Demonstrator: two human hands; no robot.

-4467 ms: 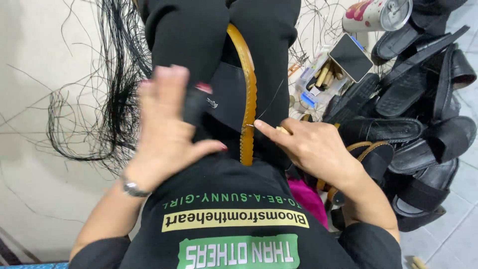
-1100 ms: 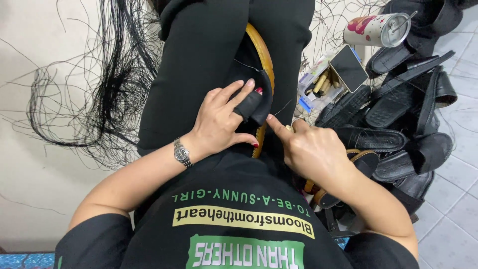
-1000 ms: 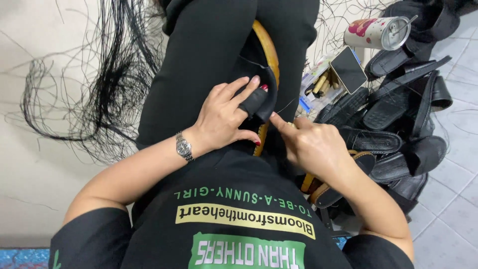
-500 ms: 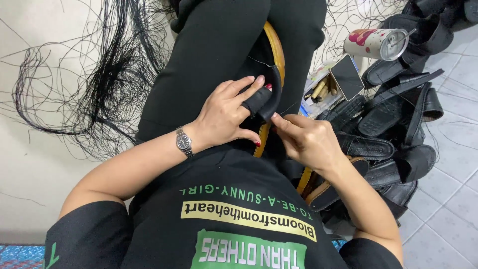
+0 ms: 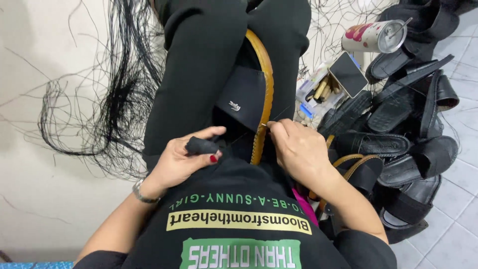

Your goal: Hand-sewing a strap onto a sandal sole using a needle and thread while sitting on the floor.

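A sandal with a tan stitched sole rim (image 5: 264, 89) and a wide black strap (image 5: 244, 97) lies between my black-trousered legs. My right hand (image 5: 298, 149) pinches a small needle (image 5: 265, 124) against the tan rim, and a thin thread runs from it to the right. My left hand (image 5: 181, 159) rests on my lap just left of the sandal's near end, off the strap. Its fingers are loosely curled and hold nothing. Its forefinger wears a black finger guard (image 5: 201, 146), and a watch sits on that wrist.
A heap of black sandals (image 5: 398, 129) fills the floor on my right. Behind them stand a lidded tumbler with a straw (image 5: 371, 37), a dark phone (image 5: 348, 74) and a small box of tools (image 5: 318, 89). Loose black threads (image 5: 114, 99) sprawl on the left.
My left hand has let go of the black strap and dropped back to my lap. My right hand has moved up to the tan rim with the needle.
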